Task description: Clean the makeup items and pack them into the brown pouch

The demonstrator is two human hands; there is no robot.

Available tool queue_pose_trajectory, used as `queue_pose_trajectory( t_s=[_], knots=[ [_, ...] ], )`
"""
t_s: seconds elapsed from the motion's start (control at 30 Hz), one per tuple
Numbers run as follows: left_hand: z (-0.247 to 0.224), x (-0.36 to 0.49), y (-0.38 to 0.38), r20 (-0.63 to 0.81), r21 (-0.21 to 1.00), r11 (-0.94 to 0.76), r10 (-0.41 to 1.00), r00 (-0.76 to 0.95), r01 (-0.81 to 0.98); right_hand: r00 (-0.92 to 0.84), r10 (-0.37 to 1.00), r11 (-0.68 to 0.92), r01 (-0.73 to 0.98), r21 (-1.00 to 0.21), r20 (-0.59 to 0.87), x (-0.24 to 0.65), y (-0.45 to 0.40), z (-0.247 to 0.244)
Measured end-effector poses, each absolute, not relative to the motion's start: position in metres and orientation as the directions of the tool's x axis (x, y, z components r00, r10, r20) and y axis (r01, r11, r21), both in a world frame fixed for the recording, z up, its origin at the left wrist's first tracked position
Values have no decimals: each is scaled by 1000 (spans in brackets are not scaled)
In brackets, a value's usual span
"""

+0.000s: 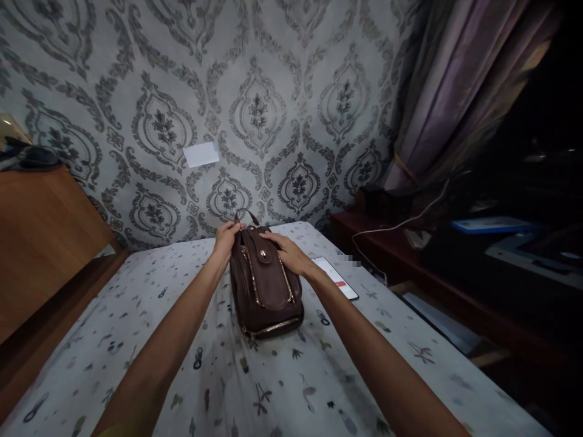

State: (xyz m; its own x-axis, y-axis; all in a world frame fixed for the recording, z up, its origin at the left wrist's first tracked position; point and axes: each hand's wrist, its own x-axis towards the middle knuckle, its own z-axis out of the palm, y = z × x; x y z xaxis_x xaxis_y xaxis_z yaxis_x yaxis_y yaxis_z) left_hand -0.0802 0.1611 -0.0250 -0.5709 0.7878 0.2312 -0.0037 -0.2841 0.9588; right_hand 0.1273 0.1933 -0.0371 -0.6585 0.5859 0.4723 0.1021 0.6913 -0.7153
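Both hands at the top of a brown bag

We have the bag (273, 285) on the printed sheet (228, 379), its front turned up, its handle (253, 218) toward the wall (291, 91) and its bottom zip (276, 328) toward us. That placing seems to bring the metal clasp (263, 255) within easy reach.

Our left hand (226, 235) is curled closed on the bag's upper left edge, beside the handle, probably to steady it. Our right hand (288, 251) lies half open over the upper right side, fingers reaching onto the front; its thumb isn't clear, so we cannot tell whether it grips or only rests.

Just right of the bag, partly behind our right forearm, lies a phone (345, 291), screen up, perhaps for easy viewing. Its screen shows a red patch, but we can't read any words. Beyond the bag, a pale card (201, 154) on the wall shows no legible writing. We find no readable brand on the bag.
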Motion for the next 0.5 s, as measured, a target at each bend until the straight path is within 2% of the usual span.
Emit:
queue_pose_trajectory(
  t_s=[0.23,0.5],
  knots=[
    [-36,-75,176,287,950,-298,710,-643,95,-636,610,644,50,-764,473,128,189,-40],
    [-42,-73,178,316,945,-277,651,-690,172,-637,602,663,64,-746,481,126,187,-40]
  ],
)
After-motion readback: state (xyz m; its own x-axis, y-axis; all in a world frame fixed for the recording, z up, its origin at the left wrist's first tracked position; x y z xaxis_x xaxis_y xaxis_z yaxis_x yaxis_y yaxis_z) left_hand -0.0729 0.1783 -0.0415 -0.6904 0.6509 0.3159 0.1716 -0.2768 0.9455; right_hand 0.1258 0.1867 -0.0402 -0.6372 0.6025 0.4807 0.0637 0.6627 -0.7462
